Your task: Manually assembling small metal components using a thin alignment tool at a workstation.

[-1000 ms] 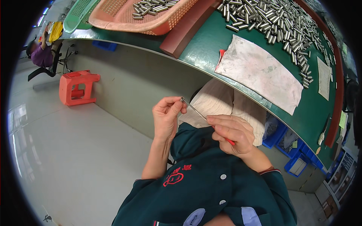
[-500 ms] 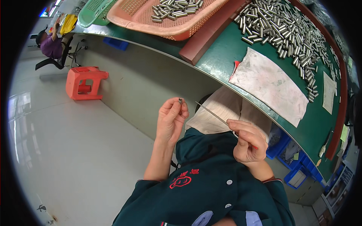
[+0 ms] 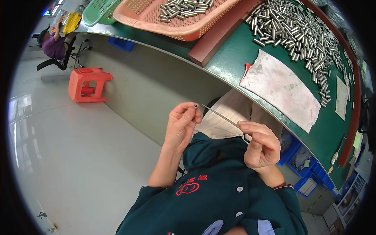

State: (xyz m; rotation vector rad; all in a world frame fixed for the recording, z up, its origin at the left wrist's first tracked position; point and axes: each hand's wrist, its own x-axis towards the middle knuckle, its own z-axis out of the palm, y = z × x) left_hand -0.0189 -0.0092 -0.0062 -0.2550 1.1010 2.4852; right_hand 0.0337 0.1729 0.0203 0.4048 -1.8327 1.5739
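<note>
Above my lap, my left hand (image 3: 183, 120) pinches a small metal sleeve (image 3: 196, 106) between thumb and fingers, with its round open end showing. My right hand (image 3: 261, 144) grips a thin, pointed metal rod (image 3: 222, 116) that looks like a needle file; a bit of red shows at its rear end. The rod's tip points at the sleeve and lies just right of it, seemingly apart. On the green table, a large heap of similar metal sleeves (image 3: 293, 33) lies at the upper right. A stained white cloth (image 3: 282, 89) is spread at the table's near edge.
A pink plastic basket (image 3: 196, 30) holds more sleeves, beside a green basket (image 3: 94, 16). A dark red wooden bar (image 3: 219, 39) divides the table. Blue bins (image 3: 307, 184) stand below the table. A red stool (image 3: 88, 84) and a seated person (image 3: 55, 46) are at the left.
My left hand has moved slightly right with the sleeve, bringing it closer to the rod's tip. My right hand has shifted only a little. The view has moved slightly.
</note>
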